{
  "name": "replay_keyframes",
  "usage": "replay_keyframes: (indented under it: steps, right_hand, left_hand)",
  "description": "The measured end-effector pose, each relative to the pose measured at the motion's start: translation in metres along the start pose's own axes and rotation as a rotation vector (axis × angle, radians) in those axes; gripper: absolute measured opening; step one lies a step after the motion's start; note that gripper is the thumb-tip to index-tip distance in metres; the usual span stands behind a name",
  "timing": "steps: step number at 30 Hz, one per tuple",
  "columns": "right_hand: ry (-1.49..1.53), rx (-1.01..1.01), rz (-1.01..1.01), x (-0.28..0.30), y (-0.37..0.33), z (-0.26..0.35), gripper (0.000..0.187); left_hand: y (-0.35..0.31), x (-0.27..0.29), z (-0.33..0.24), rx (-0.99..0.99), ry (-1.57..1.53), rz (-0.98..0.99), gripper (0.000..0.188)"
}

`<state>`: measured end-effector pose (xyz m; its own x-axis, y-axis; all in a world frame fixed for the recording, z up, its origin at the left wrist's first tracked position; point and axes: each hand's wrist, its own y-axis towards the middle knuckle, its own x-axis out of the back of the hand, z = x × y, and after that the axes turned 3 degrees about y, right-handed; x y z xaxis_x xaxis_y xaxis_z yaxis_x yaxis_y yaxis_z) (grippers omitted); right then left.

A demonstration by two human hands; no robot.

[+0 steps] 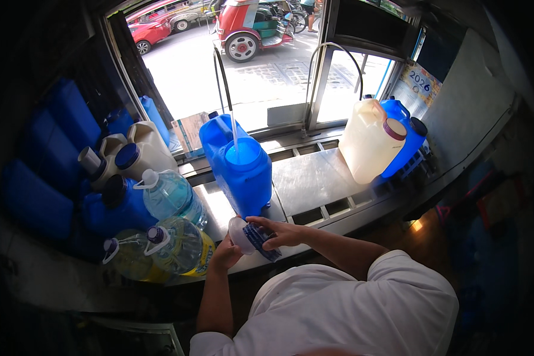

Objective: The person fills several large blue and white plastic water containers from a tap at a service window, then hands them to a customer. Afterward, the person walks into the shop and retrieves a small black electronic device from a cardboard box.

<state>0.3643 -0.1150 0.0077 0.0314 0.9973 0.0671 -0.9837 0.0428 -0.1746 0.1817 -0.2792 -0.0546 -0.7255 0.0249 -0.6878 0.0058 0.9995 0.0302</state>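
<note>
Right now, the white lid [241, 236] and the blue cap [261, 242] are held up at the near side of the metal counter [308, 181]. The left hand [226, 253] grips the lid, and the right hand [283, 233] grips the cap. Just beyond, water pours from a hose [229, 99] into a blue jug [242, 187]. Big clear bottles [175, 199] stand left. A white jug [368, 142] stands far right.

At the far side, before you, bright daylight comes from the street [184, 74] through the window frame [320, 80]. Below it runs a metal counter [305, 178]. On your right, you have a pale wall [486, 80]; lower, a small warm glow [417, 225].
</note>
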Motion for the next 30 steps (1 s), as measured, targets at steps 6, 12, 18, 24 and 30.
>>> replay_keyframes:
  steps: [6, 12, 18, 24, 30]
  right_hand:
    - [-0.009, 0.004, 0.025, -0.012, 0.011, 0.0, 0.099]
    - [-0.182, 0.006, 0.024, -0.02, 0.018, 0.01, 0.104]
    - [-0.29, 0.102, -0.005, -0.03, 0.024, 0.012, 0.106]
    - [-0.407, 0.178, -0.046, -0.031, 0.025, 0.013, 0.108]
    - [-0.428, 0.248, -0.077, -0.029, 0.022, 0.015, 0.109]
  left_hand:
    - [-0.015, 0.0, -0.001, -0.03, 0.027, -0.058, 0.124]
    - [-0.023, -0.003, -0.002, -0.086, 0.078, -0.14, 0.123]
    - [-0.024, -0.005, -0.003, -0.152, 0.077, -0.232, 0.119]
    - [-0.015, -0.003, 0.007, -0.26, 0.003, -0.22, 0.109]
    - [-0.01, -0.009, 0.004, -0.225, -0.015, -0.163, 0.1]
